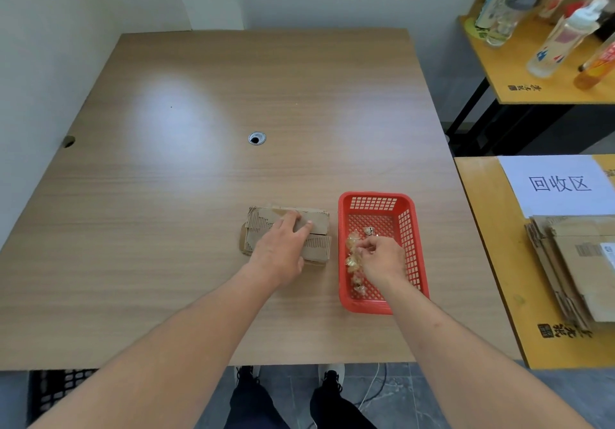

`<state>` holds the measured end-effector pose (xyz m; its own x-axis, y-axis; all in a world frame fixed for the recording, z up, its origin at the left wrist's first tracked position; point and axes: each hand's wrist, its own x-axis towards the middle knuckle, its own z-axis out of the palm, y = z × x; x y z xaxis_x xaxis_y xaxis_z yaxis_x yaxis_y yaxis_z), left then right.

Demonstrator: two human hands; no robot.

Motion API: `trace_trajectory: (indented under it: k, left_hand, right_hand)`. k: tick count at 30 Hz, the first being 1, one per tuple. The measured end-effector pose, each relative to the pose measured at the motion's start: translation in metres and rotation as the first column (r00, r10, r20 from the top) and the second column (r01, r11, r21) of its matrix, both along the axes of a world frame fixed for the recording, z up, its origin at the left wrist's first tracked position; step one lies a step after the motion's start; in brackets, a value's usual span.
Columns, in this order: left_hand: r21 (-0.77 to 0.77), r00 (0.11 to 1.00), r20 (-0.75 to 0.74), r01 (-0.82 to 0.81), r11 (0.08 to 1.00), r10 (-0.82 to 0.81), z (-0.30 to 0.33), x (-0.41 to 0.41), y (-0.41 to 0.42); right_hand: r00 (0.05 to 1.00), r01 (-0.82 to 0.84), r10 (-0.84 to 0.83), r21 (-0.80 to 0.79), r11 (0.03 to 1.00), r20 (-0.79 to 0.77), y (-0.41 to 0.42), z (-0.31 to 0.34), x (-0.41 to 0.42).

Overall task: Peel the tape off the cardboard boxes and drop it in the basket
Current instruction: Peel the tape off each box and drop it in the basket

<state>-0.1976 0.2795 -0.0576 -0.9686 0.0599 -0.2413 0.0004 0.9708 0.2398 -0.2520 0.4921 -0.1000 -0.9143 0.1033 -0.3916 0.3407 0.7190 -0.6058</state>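
A small flattened cardboard box (317, 225) with torn, ribbed patches lies on the wooden table, just left of a red mesh basket (407, 225). My left hand (283, 250) rests flat on top of the box, fingers straight. My right hand (382, 259) hovers over the middle of the basket, its fingertips pinched around a crumpled bit of clear tape (358, 251). Several more crumpled tape pieces (352, 262) lie along the basket's left side, partly hidden by my right hand.
A side table to the right holds a stack of flattened cardboard boxes (575, 269) and a white paper sign (559, 184). A shelf at the far right carries bottles (562, 39). A cable hole (257, 138) sits mid-table.
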Motion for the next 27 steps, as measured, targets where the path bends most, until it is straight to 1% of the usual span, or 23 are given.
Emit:
trace_trajectory:
  k: [4,10,16,18,22,27]
  left_hand:
    - [0.009,1.000,-0.012,0.006,1.000,-0.006,-0.002,0.000,0.000]
    - [0.016,1.000,-0.005,0.005,1.000,-0.005,-0.008,-0.001,0.000]
    - [-0.006,1.000,0.009,0.016,1.000,-0.016,-0.013,-0.006,0.000]
    - [-0.021,1.000,0.020,0.013,1.000,-0.013,-0.015,-0.008,0.001]
    - [-0.035,0.999,0.037,0.007,0.999,-0.006,-0.018,-0.012,0.003]
    - [-0.012,1.000,0.031,0.004,1.000,-0.003,-0.016,-0.014,-0.005]
  right_hand:
    - [1.000,0.006,-0.006,0.066,0.998,0.009,0.002,-0.009,-0.001]
    - [0.995,0.086,-0.082,0.080,0.993,-0.058,0.005,-0.019,-0.001]
    - [0.982,0.189,-0.184,0.137,0.972,-0.050,0.007,-0.023,-0.007]
    - [0.980,0.195,-0.187,0.117,0.974,-0.071,0.008,-0.023,-0.008]
    - [0.978,0.129,-0.117,0.064,0.990,-0.171,0.006,-0.020,-0.009]
    - [0.985,0.111,-0.108,0.019,0.994,-0.132,-0.004,-0.014,-0.018]
